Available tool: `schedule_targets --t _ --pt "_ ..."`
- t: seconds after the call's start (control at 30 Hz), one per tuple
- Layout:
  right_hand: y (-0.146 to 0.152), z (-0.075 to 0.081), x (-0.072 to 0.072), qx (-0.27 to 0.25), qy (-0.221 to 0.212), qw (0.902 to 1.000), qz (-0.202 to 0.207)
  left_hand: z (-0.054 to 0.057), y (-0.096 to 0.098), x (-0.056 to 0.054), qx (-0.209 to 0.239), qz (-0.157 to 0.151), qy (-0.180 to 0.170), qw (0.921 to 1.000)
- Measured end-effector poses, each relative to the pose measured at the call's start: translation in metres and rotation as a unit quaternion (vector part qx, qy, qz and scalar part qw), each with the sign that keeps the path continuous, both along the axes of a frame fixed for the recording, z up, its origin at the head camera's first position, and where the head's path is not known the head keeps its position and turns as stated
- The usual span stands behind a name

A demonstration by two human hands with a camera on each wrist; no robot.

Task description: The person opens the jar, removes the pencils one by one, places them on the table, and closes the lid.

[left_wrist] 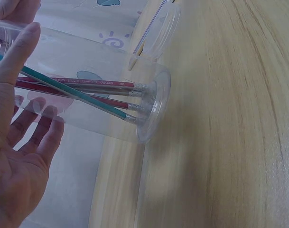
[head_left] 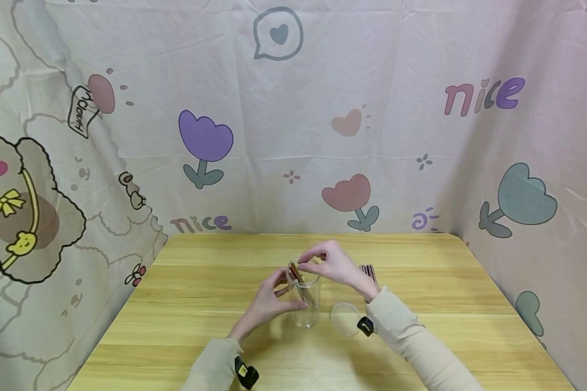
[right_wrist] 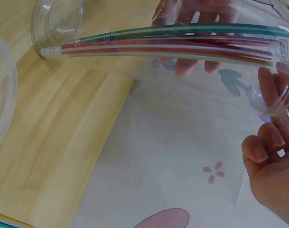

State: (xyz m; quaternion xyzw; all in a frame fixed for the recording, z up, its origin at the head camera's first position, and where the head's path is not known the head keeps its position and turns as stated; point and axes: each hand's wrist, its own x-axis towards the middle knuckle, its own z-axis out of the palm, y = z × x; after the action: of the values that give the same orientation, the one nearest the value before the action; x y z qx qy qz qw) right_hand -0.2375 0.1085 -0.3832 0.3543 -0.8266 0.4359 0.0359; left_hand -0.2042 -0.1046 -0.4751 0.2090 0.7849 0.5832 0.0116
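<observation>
A clear plastic jar [head_left: 307,317] stands on the table with several pencils [left_wrist: 73,90] leaning inside, green and red ones among them, eraser ends down. My left hand [head_left: 269,301] grips the jar's side, thumb in front and fingers around the back. Over the jar's mouth is my right hand [head_left: 330,263]; its thumb and index finger reach to the rim near the pencils' upper ends, with a gap between them. In the right wrist view the other fingers [right_wrist: 258,149] are curled in below the rim, and no pencil shows in their grasp.
A round clear lid [head_left: 344,319] lies on the table right of the jar. More pencils [head_left: 369,271] lie beyond it, partly covered by my right forearm. The wooden table [head_left: 176,304] meets a patterned cloth [head_left: 274,136] at the back and sides.
</observation>
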Motion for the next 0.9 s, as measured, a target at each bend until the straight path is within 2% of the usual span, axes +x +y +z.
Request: schedule_targets --t 0.27,0.43,0.73,0.9 --pt "-0.009 -0.002 0.001 0.013 0.033 0.9993 -0.008 -0.001 0.0 -0.001 0.003 0.001 -0.006 1.0" --pt "-0.011 -0.003 0.002 0.032 0.061 0.9972 -0.028 -0.002 0.0 -0.001 0.004 0.001 -0.004 1.0" --pt "-0.016 0.002 0.007 0.076 0.112 0.9888 -0.062 -0.003 0.0 -0.002 0.007 -0.001 -0.003 1.0" --pt "-0.019 0.004 0.009 0.099 0.123 0.984 -0.081 -0.002 0.0 -0.002 0.01 -0.001 -0.004 0.9999"
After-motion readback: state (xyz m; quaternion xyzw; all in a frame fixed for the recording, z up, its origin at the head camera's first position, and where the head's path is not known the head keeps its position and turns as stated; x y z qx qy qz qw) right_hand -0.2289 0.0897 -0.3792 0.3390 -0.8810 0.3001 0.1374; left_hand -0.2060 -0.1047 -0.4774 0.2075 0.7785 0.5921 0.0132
